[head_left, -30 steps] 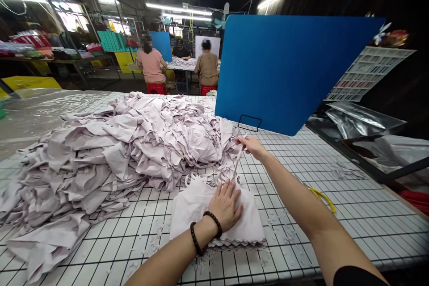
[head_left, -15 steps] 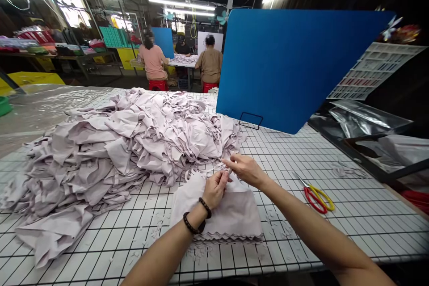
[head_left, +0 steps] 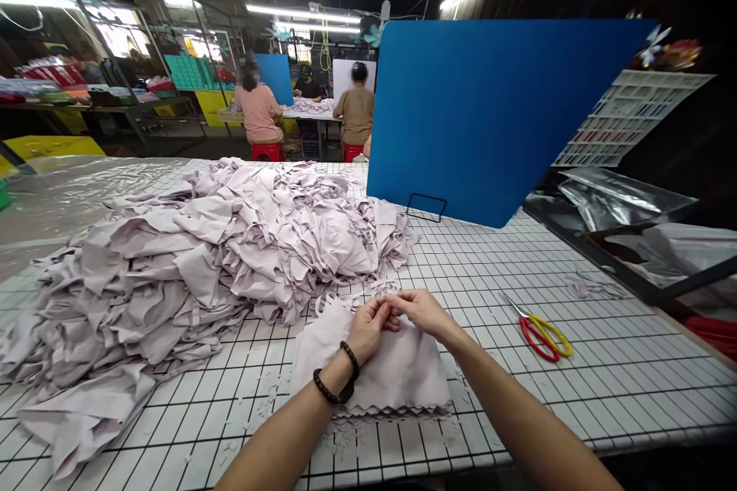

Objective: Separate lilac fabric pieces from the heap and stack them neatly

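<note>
A flat stack of pale lilac fabric pieces with a scalloped lower edge lies before me. Over its far edge my left hand and my right hand meet, fingertips pinched together. What they pinch is mostly hidden; it seems to be the edge or strap of the top fabric piece. Two dark beaded bracelets circle my left wrist. Beyond and to the left rises a large heap of crumpled lilac fabric pieces. Scissors with one red and one yellow handle rest to the right of the stack.
A blue board stands in a black wire stand at the back of the grid-lined table. Small fabric scraps lie about the stack. Clear plastic bags are at right. Several people sit at a far table.
My right hand, held slightly apart with its index finger extended before, has come down to meet my left hand's fingers. The view has shifted slightly.
</note>
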`<action>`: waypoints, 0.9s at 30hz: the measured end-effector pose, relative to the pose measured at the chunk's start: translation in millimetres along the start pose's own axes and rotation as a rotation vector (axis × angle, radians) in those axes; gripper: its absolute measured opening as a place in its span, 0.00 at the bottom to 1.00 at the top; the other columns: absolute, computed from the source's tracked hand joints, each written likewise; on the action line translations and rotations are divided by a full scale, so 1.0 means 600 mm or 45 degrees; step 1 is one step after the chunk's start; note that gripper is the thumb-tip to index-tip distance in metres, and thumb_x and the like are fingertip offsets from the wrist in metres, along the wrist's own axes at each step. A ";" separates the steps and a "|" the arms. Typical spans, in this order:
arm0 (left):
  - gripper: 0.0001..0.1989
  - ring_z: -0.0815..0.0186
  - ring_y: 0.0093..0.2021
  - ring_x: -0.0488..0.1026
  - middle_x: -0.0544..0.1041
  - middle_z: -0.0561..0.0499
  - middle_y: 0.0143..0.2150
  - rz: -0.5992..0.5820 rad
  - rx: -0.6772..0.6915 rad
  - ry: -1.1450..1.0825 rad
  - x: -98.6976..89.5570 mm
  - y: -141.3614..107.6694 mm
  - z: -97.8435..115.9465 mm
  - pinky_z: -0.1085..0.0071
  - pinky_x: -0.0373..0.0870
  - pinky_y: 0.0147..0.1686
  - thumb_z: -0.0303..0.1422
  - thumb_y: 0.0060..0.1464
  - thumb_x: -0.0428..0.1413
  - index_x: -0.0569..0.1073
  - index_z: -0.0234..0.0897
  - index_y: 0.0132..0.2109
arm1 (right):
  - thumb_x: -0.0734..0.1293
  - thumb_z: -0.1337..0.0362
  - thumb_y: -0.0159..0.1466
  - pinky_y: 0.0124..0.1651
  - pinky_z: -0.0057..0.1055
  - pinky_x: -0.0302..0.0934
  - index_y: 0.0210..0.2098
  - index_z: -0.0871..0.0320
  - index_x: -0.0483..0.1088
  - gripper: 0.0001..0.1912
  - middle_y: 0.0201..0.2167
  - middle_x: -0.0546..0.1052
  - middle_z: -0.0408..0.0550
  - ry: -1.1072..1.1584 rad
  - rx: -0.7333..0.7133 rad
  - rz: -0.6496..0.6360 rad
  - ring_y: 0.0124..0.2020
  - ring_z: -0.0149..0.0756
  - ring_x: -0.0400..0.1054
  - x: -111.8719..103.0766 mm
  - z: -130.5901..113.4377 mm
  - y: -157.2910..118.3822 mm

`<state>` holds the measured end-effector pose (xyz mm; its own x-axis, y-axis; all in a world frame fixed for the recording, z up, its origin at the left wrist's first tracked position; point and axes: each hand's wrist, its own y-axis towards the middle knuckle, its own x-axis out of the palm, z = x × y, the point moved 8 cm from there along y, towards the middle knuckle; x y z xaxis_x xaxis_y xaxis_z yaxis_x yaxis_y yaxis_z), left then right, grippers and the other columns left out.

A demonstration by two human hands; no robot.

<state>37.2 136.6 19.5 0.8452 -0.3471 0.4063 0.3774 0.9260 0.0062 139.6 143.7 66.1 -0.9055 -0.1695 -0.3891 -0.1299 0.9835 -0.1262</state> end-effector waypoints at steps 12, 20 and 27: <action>0.18 0.67 0.31 0.73 0.73 0.50 0.34 -0.043 0.112 0.285 0.002 -0.012 0.003 0.63 0.71 0.37 0.42 0.57 0.50 0.55 0.37 0.48 | 0.71 0.51 0.49 0.16 0.21 0.46 0.23 0.60 0.65 0.19 0.14 0.65 0.38 0.607 0.201 0.064 0.15 0.22 0.55 0.010 0.043 0.003; 0.06 0.63 0.42 0.66 0.68 0.47 0.39 0.107 0.478 1.122 0.012 -0.036 0.077 0.63 0.65 0.45 0.27 0.53 0.48 0.64 0.37 0.40 | 0.75 0.55 0.45 0.26 0.28 0.63 0.29 0.60 0.67 0.19 0.19 0.71 0.41 0.649 0.177 0.219 0.21 0.31 0.67 0.007 0.056 -0.048; 0.08 0.59 0.42 0.63 0.66 0.48 0.37 -0.126 0.490 1.624 0.037 -0.048 0.076 0.61 0.63 0.44 0.35 0.47 0.56 0.67 0.38 0.35 | 0.71 0.53 0.52 0.34 0.29 0.65 0.33 0.58 0.68 0.16 0.27 0.72 0.44 0.550 -0.037 0.429 0.28 0.31 0.67 -0.004 0.099 -0.061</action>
<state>27.9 109.0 70.1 0.6603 -0.1144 -0.7423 0.5058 0.7983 0.3269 170.5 104.5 17.4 -0.9816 0.1908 0.0075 0.1905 0.9812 -0.0318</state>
